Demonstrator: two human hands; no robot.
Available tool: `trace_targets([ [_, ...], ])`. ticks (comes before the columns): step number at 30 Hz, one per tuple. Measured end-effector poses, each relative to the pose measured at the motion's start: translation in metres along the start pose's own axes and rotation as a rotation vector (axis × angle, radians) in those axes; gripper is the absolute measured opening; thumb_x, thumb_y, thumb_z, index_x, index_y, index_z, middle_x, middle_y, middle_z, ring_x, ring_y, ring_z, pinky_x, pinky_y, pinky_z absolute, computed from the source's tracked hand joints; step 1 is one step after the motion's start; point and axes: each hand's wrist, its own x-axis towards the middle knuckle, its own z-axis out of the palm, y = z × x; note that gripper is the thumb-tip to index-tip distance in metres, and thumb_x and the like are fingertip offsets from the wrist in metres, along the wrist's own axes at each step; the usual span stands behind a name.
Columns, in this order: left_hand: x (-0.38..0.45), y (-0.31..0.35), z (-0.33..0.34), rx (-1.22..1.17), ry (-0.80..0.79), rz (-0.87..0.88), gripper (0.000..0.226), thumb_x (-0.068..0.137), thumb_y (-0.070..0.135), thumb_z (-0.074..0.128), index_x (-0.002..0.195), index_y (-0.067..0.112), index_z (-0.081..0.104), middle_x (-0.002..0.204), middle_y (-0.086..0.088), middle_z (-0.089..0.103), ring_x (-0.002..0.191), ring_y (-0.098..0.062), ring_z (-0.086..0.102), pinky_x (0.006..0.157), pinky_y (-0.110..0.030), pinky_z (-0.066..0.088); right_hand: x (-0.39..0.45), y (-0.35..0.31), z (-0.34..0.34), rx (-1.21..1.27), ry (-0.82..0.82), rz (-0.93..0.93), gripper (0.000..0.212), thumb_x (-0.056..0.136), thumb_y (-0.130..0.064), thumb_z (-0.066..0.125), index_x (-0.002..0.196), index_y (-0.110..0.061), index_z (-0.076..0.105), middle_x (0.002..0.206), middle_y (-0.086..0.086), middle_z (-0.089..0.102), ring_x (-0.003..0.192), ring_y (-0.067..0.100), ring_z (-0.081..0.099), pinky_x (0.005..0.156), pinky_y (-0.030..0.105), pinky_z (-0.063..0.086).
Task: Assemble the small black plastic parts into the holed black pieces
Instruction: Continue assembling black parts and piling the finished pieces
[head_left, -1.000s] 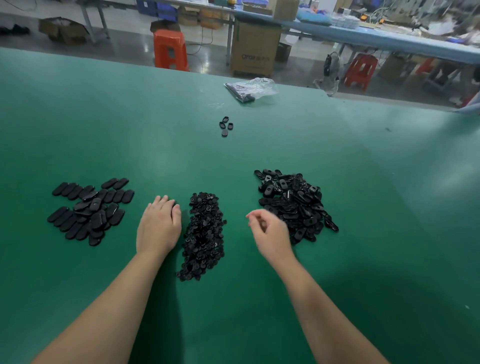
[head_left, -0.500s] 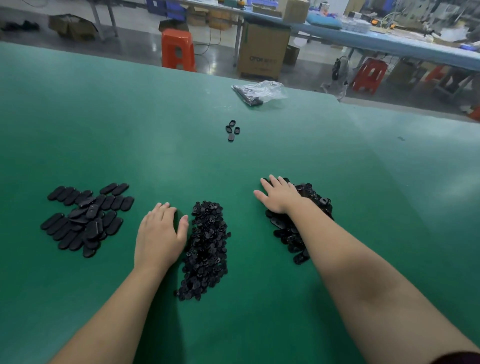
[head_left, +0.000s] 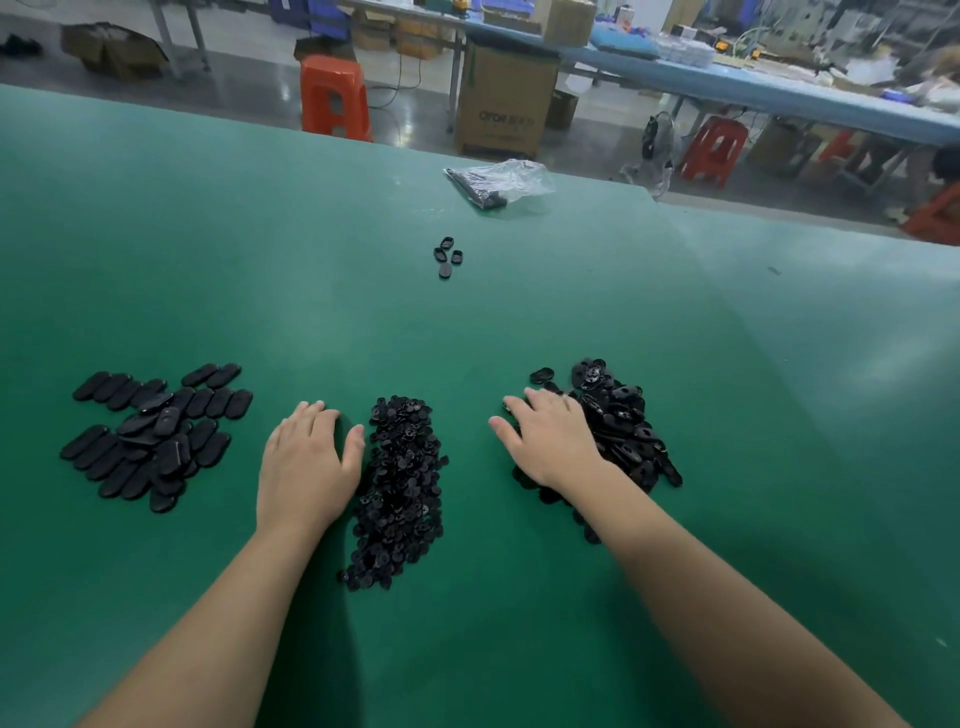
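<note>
Left hand: I see my left hand (head_left: 306, 462) lying flat on the green table mat (head_left: 311, 270), fingers spread and relaxed, holding nothing, its thumb just touching the left edge of the middle pile.
Right hand: my right hand (head_left: 550, 441) lies palm down with straight fingers on the left side of the right pile; I cannot tell whether anything is under the palm.
Middle pile: the heap of small black plastic parts (head_left: 400, 493) sits between my 2 hands.
Right pile: the heap of holed black oval pieces (head_left: 623, 426) lies partly under my right hand and forearm.
Left group: smooth black oval pieces (head_left: 156, 431) lie in loose rows, well apart from my left hand.
Farther out: 4 loose black oval pieces (head_left: 448, 257) sit mid-table, with a clear plastic bag of dark parts (head_left: 498, 182) near the far edge.
Background: an orange plastic stool (head_left: 335, 96) and a brown cardboard box (head_left: 506, 98) stand on the floor.
</note>
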Motion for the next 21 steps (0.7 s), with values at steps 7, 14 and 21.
trace_targets([
  [7,0.001,0.0,-0.001,0.015,0.01,0.009,0.058,0.101,0.052,0.036,0.134,0.009,0.056,0.147,-0.011,0.051,0.144,-0.025,0.037,0.12,-0.044,0.028,0.041,0.063,-0.014,0.125,-0.03,0.349,0.084,0.094,-0.079,0.023,0.161,-0.028,0.018,0.17,0.011,0.006,0.157,0.033,0.003,0.124,0.057,0.003],
  [14,0.001,0.001,0.0,0.023,0.014,0.007,0.058,0.1,0.055,0.037,0.132,0.011,0.056,0.147,-0.011,0.05,0.144,-0.025,0.037,0.12,-0.044,0.027,0.049,0.07,-0.019,0.181,-0.166,0.317,0.078,0.097,-0.074,0.023,0.156,-0.025,0.035,0.165,0.007,0.029,0.149,0.032,0.029,0.12,0.053,0.024],
  [21,0.001,0.001,-0.001,0.015,0.007,0.008,0.059,0.1,0.057,0.035,0.133,0.012,0.055,0.148,-0.01,0.049,0.144,-0.025,0.036,0.121,-0.044,0.026,0.013,0.051,-0.015,0.189,-0.141,0.181,0.066,0.102,-0.064,0.032,0.157,-0.028,0.032,0.163,0.006,0.033,0.148,0.03,0.034,0.118,0.05,0.029],
])
